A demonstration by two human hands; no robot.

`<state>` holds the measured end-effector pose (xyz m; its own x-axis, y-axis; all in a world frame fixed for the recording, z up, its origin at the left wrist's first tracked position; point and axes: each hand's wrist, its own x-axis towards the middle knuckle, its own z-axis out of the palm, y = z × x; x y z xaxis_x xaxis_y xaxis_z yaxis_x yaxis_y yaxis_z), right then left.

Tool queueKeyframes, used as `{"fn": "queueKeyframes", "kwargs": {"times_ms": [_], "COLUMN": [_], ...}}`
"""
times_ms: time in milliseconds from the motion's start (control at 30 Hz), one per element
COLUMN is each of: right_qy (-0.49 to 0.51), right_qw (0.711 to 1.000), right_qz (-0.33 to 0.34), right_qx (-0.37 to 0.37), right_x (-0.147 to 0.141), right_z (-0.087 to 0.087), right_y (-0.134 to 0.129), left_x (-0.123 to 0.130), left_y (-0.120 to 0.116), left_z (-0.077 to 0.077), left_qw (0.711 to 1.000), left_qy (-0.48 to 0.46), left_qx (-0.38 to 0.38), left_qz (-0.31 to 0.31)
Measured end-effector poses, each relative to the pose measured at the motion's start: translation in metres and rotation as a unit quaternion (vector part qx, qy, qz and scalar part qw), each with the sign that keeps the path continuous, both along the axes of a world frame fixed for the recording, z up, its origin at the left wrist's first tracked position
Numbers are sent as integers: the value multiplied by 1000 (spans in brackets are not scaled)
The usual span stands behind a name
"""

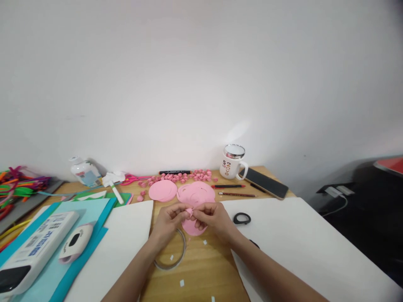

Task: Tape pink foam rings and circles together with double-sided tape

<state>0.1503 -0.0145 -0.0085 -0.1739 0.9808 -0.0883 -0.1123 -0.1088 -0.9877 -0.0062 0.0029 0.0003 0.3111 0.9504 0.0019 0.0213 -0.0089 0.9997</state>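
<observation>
Left hand (168,220) and right hand (209,216): both pinching one small pink paper piece (189,212), fingertips meeting over the middle of the desk (201,268). Pink disc (192,228) right under them; can't tell whether the right fingers touch it. Tape ring (184,249) lies flat beside the left wrist, small white scraps (181,283) around it. Beyond the hands: two piles of pink discs, left (163,191) and right (197,192), with a row of crumpled-looking pink bits (182,178) behind. Further right: pen (228,186), pencil (238,194), white mug (231,165), phone (267,183). White sheets flank both sides, left (126,239) and right (299,235); black loop (242,218) on the right one.
</observation>
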Motion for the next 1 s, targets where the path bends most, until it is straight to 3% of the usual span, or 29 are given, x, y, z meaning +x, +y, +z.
{"fn": "queueKeyframes", "kwargs": {"times_ms": [267,433,500,567,733,900,1000], "right_qy": [-7,29,-5,-85,-205,-259,-283], "right_qw": [997,993,991,986,925,860,844], "right_qz": [-51,42,68,39,-94,-123,-127], "right_qx": [50,103,115,136,305,422,438], "right_x": [3,3,0,-3,-2,1,1], "right_z": [-2,0,0,-2,-8,-8,-10], "right_y": [2,0,-4,-7,-6,-4,-4], "left_x": [1,-2,-2,-3,-4,-4,-3], "left_y": [0,2,2,2,3,3,2], "left_z": [-1,-1,-1,-1,-5,-9,-8], "left_qw": [997,982,971,963,958,961,962], "left_qy": [-49,-157,-200,-223,-223,-204,-202], "left_qx": [-30,-99,-132,-151,-179,-180,-175], "left_qz": [51,45,29,18,-18,-42,-52]}}
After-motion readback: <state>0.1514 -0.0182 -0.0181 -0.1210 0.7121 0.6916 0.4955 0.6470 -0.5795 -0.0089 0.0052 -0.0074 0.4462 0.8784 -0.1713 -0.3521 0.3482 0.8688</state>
